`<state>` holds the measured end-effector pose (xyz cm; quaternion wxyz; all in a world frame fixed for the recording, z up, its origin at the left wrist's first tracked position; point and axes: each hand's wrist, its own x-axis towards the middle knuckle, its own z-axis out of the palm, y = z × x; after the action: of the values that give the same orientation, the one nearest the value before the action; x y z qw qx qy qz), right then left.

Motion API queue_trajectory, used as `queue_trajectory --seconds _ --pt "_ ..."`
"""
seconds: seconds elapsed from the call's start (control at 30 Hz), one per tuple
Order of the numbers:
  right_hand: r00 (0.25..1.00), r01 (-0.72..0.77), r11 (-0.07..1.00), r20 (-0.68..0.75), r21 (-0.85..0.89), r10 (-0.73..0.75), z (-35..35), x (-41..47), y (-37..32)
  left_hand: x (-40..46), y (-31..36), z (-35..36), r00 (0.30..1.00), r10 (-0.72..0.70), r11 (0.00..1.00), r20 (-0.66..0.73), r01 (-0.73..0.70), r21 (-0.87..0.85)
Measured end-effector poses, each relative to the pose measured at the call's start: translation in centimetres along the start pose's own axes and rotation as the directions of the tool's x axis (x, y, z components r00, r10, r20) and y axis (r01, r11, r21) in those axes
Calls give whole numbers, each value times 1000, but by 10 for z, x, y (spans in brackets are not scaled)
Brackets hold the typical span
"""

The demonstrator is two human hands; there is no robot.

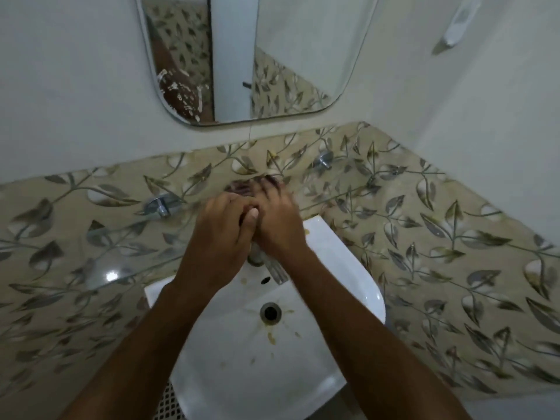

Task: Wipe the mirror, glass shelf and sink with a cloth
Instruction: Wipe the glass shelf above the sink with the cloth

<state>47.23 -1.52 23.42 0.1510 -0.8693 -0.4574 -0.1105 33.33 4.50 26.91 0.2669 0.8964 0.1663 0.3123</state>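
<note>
This is a small home bathroom. A white ceramic sink (318, 259) with a chrome tap (277, 272) and stained drain (270, 312) hangs on a wall of leaf-patterned tiles (424, 237), below a rounded mirror (288, 56) on plain white plaster.

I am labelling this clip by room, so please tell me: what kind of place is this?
Most likely a small bathroom or washroom. A white sink with a tap is fixed to a wall of leaf-patterned tiles, and a mirror hangs above it.
</note>
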Motion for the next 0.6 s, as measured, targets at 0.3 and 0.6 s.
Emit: queue_trajectory --seconds 0.3,0.6 --pt "922 -374 886 -9 -273 386 -30 33 126 -6 -14 5 997 65 997 -36 -63 40" --pt "995 -93 972 17 -216 99 -23 25 79 11 -14 21 996 84 992 36 -87 86"
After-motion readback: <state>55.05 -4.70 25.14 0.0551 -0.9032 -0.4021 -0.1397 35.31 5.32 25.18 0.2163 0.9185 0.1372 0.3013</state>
